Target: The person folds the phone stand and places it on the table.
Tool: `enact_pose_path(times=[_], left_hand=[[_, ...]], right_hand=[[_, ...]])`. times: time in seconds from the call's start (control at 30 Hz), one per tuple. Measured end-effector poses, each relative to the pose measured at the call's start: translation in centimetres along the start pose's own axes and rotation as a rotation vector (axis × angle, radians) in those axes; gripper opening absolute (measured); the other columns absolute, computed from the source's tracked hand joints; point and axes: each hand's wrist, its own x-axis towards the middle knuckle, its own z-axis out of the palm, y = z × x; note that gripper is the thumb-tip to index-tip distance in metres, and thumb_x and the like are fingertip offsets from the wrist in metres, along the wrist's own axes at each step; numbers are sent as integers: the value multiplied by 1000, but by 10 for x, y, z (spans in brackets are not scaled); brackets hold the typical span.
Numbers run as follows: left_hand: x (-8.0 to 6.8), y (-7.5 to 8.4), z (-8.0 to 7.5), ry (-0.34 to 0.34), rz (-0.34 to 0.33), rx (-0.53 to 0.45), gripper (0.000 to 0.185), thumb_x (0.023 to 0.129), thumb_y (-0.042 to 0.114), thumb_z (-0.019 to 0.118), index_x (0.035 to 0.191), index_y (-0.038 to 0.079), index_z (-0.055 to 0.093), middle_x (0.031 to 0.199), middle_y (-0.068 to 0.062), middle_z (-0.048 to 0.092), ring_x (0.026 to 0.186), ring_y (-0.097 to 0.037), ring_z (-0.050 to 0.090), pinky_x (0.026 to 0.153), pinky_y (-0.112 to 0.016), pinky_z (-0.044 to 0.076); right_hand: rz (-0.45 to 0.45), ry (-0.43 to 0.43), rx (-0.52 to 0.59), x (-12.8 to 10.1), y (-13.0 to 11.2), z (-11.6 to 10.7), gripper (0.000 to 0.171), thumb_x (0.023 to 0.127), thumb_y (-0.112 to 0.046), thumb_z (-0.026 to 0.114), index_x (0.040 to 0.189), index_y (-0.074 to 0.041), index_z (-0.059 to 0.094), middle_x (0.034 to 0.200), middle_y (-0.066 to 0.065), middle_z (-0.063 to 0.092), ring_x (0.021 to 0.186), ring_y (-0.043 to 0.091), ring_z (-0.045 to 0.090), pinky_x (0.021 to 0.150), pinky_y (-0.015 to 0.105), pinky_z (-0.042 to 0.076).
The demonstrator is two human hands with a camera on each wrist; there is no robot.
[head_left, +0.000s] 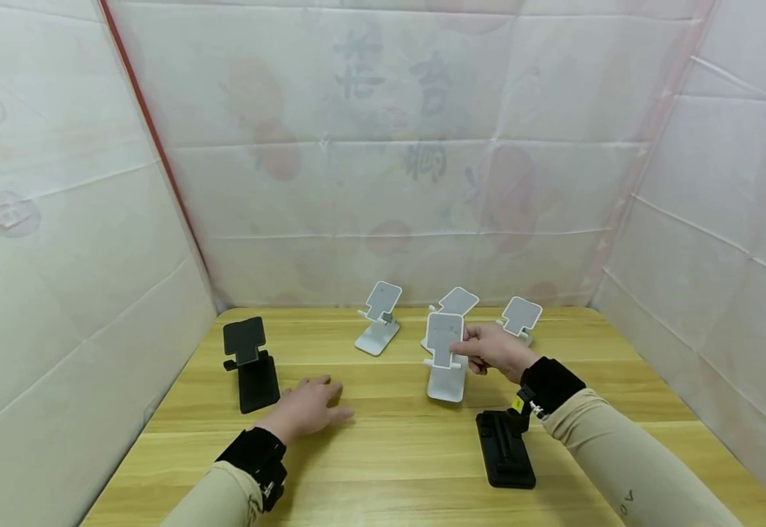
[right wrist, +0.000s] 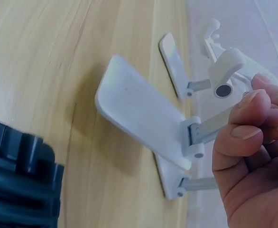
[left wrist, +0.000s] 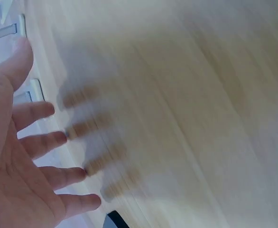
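The white plastic folding phone stand [head_left: 447, 359], standing mid-table right of the black unfolded stand [head_left: 250, 364], was pinched by the right hand [head_left: 496, 349] while the left hand [head_left: 309, 410] lay flat, fingers relaxed, so tipping was judged likely if its hinge were pulled unbraced.

I count four white plastic phone stands: one [head_left: 445, 356] nearest me, three behind it [head_left: 379, 317] [head_left: 457, 301] [head_left: 520, 317]. I count two black plastic phone stands, one far left [head_left: 250, 363], one folded flat nearby [head_left: 505, 449].
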Motion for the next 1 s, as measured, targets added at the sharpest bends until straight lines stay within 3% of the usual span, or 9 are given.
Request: enact_pose_path(times=[0.27,0.5,0.73,0.87,1.0], left_hand=[[16,17,3,83,87,-129,65,102,45,62,149,1,51,152,-20,50,142,-40,45,119,-56,37],[26,30,7,102,119,-226,72,101,49,61,152,1,46,148,-18,55,139,-37,50,117,-54,40],[35,41,10,145,109,-418,72,100,49,63,150,0,49,136,-19,65,127,-37,60,109,-52,49],[39,49,12,120,95,-620,73,99,45,67,152,0,46,129,-18,69,116,-32,67,98,-48,57],[42,58,13,50,114,-929,65,101,28,67,151,-6,43,130,-23,66,110,-32,70,91,-45,62]], right_hand=[[-91,-44,2,-1,-19,11,36,101,-20,67,82,-6,40,61,1,36,57,19,47,56,30,41],[-128,-94,1,2,-30,22,29,101,-20,67,90,-3,47,61,2,36,57,20,47,56,31,40],[-179,-131,-19,5,-37,27,27,101,-21,66,92,-2,48,62,3,40,56,20,47,56,33,40],[-206,-146,-19,4,-39,30,27,102,-21,66,93,-2,49,63,3,42,57,19,47,56,32,41],[-224,-152,-19,4,-42,34,26,101,-22,67,93,-1,53,64,4,47,56,20,48,54,30,41]])
